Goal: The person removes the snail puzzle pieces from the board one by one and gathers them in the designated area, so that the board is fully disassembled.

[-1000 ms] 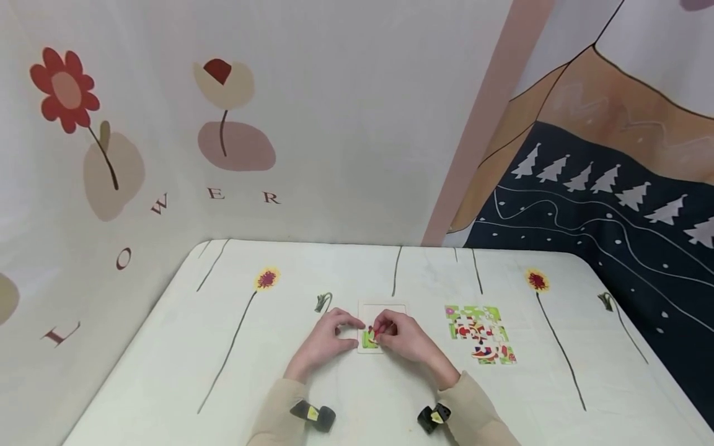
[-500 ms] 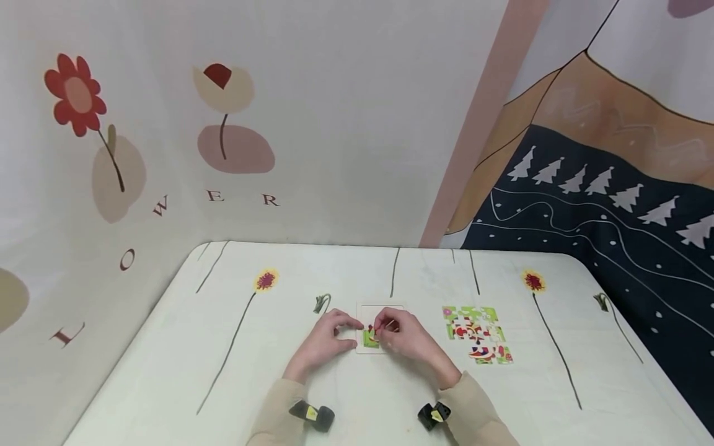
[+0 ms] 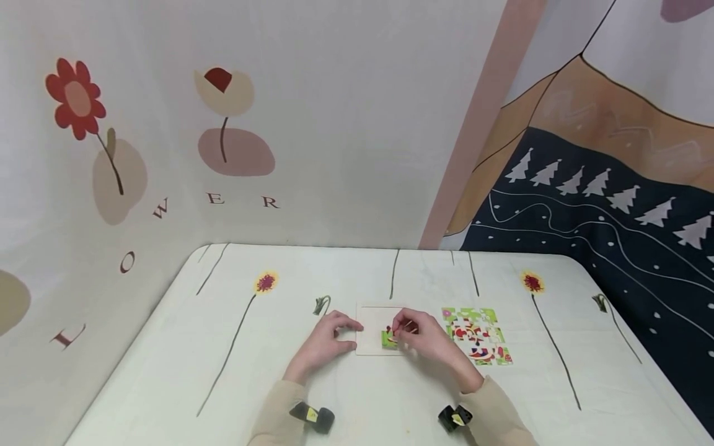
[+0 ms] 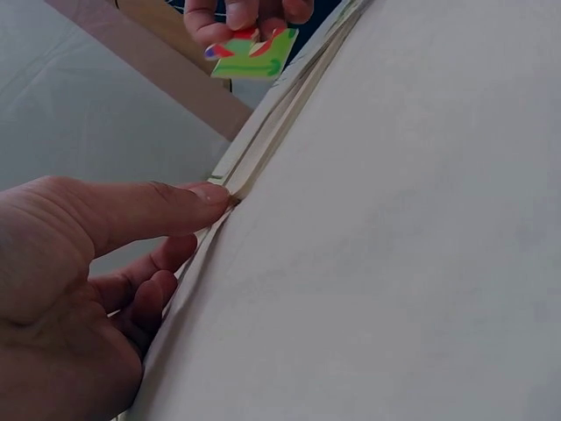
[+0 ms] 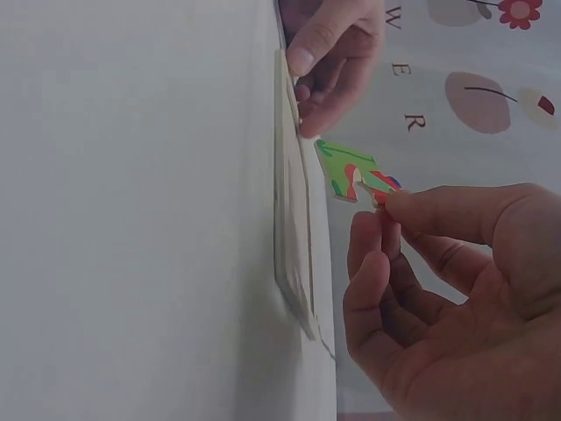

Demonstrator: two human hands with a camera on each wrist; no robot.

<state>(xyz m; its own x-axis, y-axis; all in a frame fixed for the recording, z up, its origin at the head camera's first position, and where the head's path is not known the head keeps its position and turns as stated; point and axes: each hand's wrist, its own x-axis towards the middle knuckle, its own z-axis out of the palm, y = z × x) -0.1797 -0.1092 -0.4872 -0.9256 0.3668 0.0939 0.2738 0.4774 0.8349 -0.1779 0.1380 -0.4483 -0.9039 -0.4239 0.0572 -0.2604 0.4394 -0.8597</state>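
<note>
A green and red jigsaw puzzle piece is pinched between the thumb and fingers of my right hand. In the right wrist view the piece stands off the surface of a flat, pale puzzle tray. From above, it overlaps the right part of that tray. My left hand holds the tray's left side, thumb at the lower part and index finger higher up. The left thumb lies right at the tray's edge in the left wrist view.
To the right of the tray, a partly joined jigsaw picture in green, red and white lies on the table, with gaps at its lower left. The white tablecloth has printed flowers. Patterned cloth hangs behind the table.
My right hand has moved to the right with the puzzle piece, from over the tray's left part to its right part. My left hand stays at the tray's left side.
</note>
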